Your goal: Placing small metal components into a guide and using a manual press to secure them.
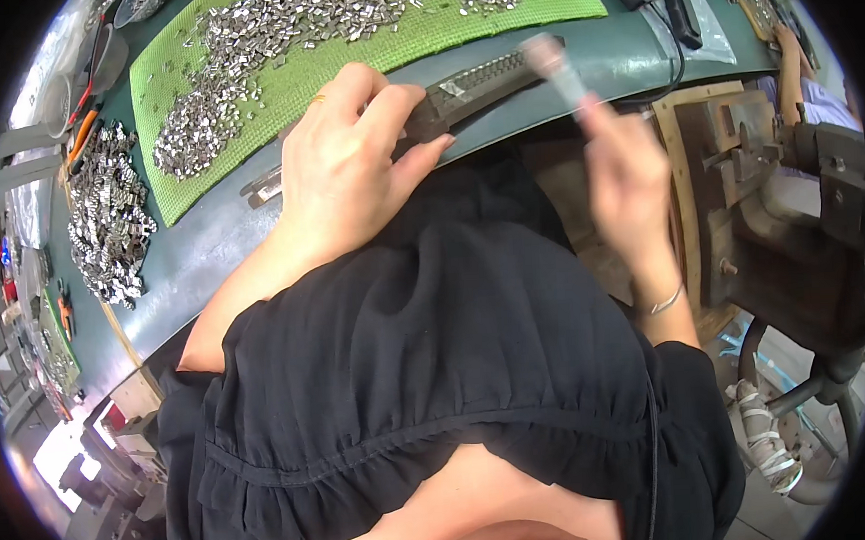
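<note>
A long dark metal bar (482, 82) with a row of small segments along its top lies at the near edge of the bench. My left hand (340, 144) is closed over the bar's left part, thumb on the near side and fingers curled on top; its palm hides that part. In my right hand (626, 170), near the bar's right end, is a short tool (564, 76) with a pale shaft and brownish end. Motion smears hand and tool, so its exact kind cannot be made out.
A green mat (442, 40) bears heaps of small silvery metal pieces (296, 20). To the left lie linked metal strips (112, 216) and an orange-handled tool (84, 138). Black devices (682, 16) with a cable lie at the back right. A vise (786, 187) and another person's hand (788, 47) are right.
</note>
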`<action>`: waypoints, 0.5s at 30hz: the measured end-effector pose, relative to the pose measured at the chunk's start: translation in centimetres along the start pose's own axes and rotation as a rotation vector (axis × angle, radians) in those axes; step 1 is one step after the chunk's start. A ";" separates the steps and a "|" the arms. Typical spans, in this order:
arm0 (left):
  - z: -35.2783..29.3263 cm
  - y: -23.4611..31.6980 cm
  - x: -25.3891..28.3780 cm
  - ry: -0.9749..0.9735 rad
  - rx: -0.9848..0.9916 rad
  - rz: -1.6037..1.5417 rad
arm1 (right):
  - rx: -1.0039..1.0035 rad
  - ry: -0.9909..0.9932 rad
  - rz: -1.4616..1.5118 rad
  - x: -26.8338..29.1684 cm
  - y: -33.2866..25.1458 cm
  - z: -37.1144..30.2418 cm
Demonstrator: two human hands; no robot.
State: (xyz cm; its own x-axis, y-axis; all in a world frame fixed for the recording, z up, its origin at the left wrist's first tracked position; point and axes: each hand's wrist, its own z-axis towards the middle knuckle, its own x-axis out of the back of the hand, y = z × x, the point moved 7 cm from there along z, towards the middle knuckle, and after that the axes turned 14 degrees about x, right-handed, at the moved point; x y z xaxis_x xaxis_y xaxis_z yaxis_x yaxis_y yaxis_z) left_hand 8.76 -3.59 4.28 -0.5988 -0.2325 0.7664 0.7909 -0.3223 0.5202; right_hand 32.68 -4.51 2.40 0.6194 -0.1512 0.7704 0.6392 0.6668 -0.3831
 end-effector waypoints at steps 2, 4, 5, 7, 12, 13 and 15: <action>-0.2 -0.3 0.2 -0.011 0.006 0.003 | 0.109 -0.065 0.057 -1.8 -2.1 -0.1; -0.3 -1.3 0.8 -0.005 0.030 0.013 | 0.010 -0.063 -0.131 -0.8 2.5 0.6; -0.5 -1.7 1.2 -0.013 0.054 -0.005 | -0.093 -0.080 -0.254 0.9 5.4 0.8; -0.7 -2.8 1.5 -0.011 0.080 0.002 | -0.072 0.075 -0.284 3.3 7.8 1.2; -1.5 -6.0 4.4 0.021 0.105 0.103 | -0.186 -0.102 -0.557 3.9 14.6 2.7; -2.0 -6.6 4.6 0.022 0.115 0.102 | -0.202 -0.126 -0.584 3.3 15.3 3.2; -3.2 -8.6 5.4 0.040 0.167 0.139 | -0.217 -0.164 -0.615 1.9 16.0 5.0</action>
State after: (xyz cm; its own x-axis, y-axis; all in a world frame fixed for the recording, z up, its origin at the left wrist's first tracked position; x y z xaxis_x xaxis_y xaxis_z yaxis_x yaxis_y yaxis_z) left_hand -1.71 -5.03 2.75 -0.4844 -0.3014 0.8213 0.8742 -0.1290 0.4682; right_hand 41.80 9.48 0.27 0.0468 -0.3325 0.9419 0.9414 0.3299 0.0697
